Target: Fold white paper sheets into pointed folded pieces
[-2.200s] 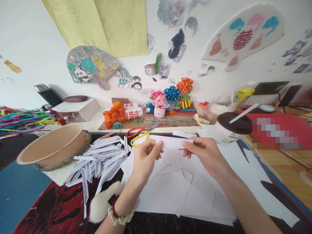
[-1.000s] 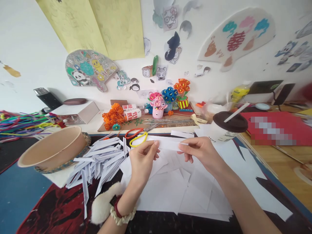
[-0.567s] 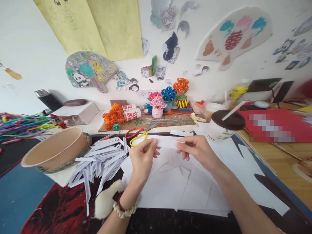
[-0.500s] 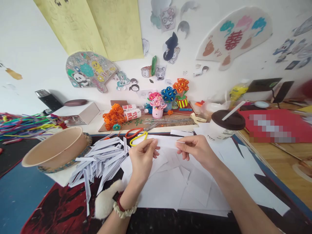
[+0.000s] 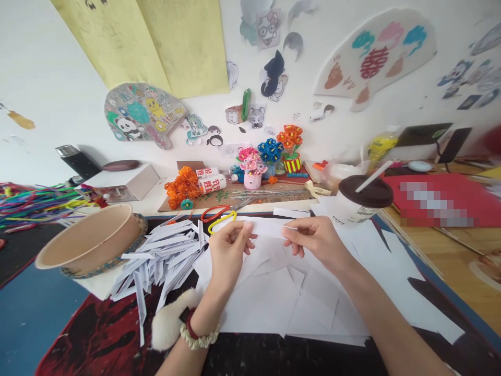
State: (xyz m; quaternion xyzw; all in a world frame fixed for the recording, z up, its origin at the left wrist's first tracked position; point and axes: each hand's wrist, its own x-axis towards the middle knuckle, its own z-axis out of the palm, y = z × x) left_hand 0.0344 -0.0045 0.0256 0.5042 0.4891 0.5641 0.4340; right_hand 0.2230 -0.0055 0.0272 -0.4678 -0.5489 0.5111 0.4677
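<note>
A white paper strip (image 5: pixel 268 228) is stretched level between my two hands, above loose white sheets (image 5: pixel 270 303). My left hand (image 5: pixel 230 248) pinches its left end between thumb and fingers. The right end is pinched by my right hand (image 5: pixel 317 240). Left of my left hand lies a heap of folded white paper strips (image 5: pixel 168 256). Scissors with red and yellow handles (image 5: pixel 223 218) rest just behind my left hand. Another paper piece (image 5: pixel 291 213) lies behind the held strip.
A lidded cup with a straw (image 5: pixel 362 198) stands behind my right hand. At the left is a round tan bowl (image 5: pixel 90 235). Flower pots (image 5: pixel 252 180), orange flowers (image 5: pixel 183 188) and a bottle (image 5: pixel 213 183) sit along the back. A red packet (image 5: pixel 434 201) lies at the right.
Both hands still hold the strip in nearly the same place. The strip's face is turned slightly more into view.
</note>
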